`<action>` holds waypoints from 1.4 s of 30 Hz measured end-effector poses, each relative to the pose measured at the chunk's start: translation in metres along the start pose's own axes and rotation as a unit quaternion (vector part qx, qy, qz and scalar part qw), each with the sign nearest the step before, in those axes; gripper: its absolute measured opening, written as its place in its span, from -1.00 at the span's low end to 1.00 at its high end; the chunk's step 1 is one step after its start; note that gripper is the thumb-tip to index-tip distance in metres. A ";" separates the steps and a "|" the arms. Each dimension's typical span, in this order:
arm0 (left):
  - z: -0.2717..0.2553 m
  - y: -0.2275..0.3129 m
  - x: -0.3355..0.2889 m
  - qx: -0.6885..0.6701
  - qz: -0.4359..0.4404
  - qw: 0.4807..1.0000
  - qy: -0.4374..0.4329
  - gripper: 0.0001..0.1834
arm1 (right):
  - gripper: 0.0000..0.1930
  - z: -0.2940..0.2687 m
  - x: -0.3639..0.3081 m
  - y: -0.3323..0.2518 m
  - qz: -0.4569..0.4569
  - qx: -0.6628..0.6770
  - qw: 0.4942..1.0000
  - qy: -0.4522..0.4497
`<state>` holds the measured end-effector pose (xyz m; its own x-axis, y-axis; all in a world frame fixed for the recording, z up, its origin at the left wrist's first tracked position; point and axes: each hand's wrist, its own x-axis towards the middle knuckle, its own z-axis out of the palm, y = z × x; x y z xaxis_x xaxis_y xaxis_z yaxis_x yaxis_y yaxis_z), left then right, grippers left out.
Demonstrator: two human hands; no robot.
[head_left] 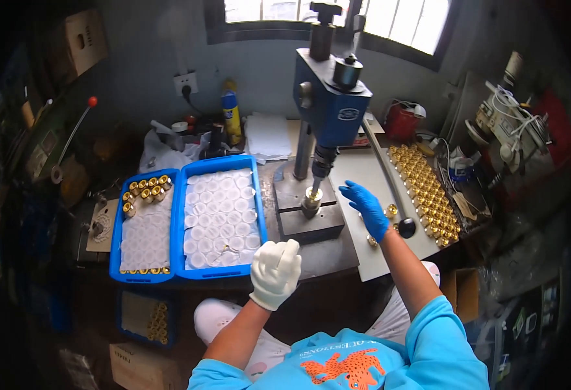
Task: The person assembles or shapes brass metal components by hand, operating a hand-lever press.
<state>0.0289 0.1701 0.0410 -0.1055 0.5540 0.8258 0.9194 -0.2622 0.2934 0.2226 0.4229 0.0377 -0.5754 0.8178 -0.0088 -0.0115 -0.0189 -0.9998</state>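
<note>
My left hand (276,273), in a white glove, is curled closed near the front of the bench, by the corner of the blue tray. What its fingers hold, if anything, is hidden. My right hand (367,207), in a blue glove, is stretched out with nothing visible in it, between the press and its long lever (391,179). The lever ends in a black ball knob (407,227). Under the spindle of the blue arbor press (334,97), a brass fitting (312,194) stands upright on the steel base (311,224). Loose brass fittings (391,210) lie beside my right hand.
Two blue trays stand at left: one (254,195) has white round-marked liners, the other (114,253) also holds brass fittings (149,188). Rows of brass fittings (425,195) cover the right of a pale board (371,260). A spray can (231,114) stands behind; another tray (129,331) is below.
</note>
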 end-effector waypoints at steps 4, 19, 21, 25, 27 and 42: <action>-0.003 0.008 -0.004 0.019 0.015 1.000 -0.007 -0.56 | -0.17 0.040 0.004 0.009 -0.041 -0.124 0.991 0.016; -0.055 0.048 -0.052 0.144 -0.049 0.986 -0.062 -0.58 | -0.49 0.054 0.015 0.021 -0.104 -0.118 0.981 0.116; -0.048 0.048 -0.052 0.150 -0.049 0.985 -0.063 -0.58 | -0.47 0.027 0.000 0.009 -0.058 -0.105 0.987 0.110; -0.037 0.045 -0.058 0.145 -0.043 0.987 -0.061 -0.58 | -0.56 -0.053 -0.059 -0.006 -0.114 -0.323 0.922 0.184; -0.039 0.046 -0.059 0.151 -0.042 0.985 -0.069 -0.58 | -0.59 -0.091 -0.089 -0.012 -0.033 -0.433 0.887 0.160; -0.015 0.056 -0.055 0.150 -0.011 0.984 -0.096 -0.59 | -0.14 -0.143 -0.112 0.057 0.154 -0.574 0.779 0.199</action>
<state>0.0802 0.1134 0.0193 -0.0803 0.7037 0.7060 0.9912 -0.0185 0.1312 0.4030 0.4126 -0.0210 -0.1042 0.9942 -0.0285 0.9477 0.0905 -0.3060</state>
